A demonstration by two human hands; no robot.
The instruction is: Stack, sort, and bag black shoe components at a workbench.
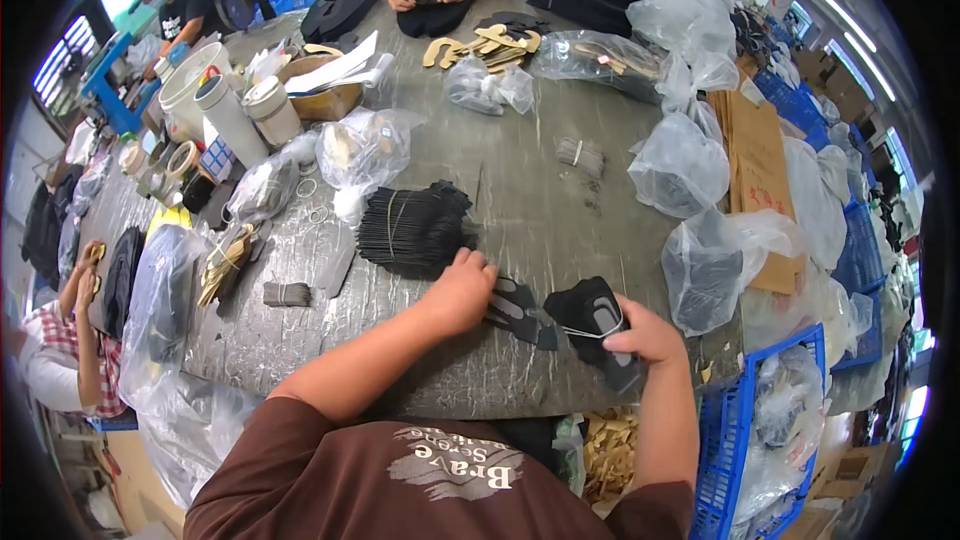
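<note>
Near the table's near edge, the right hand [648,337] pinches a banded bundle of flat black cut pieces [597,318] while the left hand [462,290] presses spread fingers on loose black pieces [513,308], seemingly mid-sorting; gathering them looks next.

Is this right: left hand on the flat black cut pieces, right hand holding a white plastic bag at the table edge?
Not quite. The head view shows the right hand holding a black shaped piece, not a white plastic bag. The left hand does rest on the flat black cut pieces, near the table edge.
</note>
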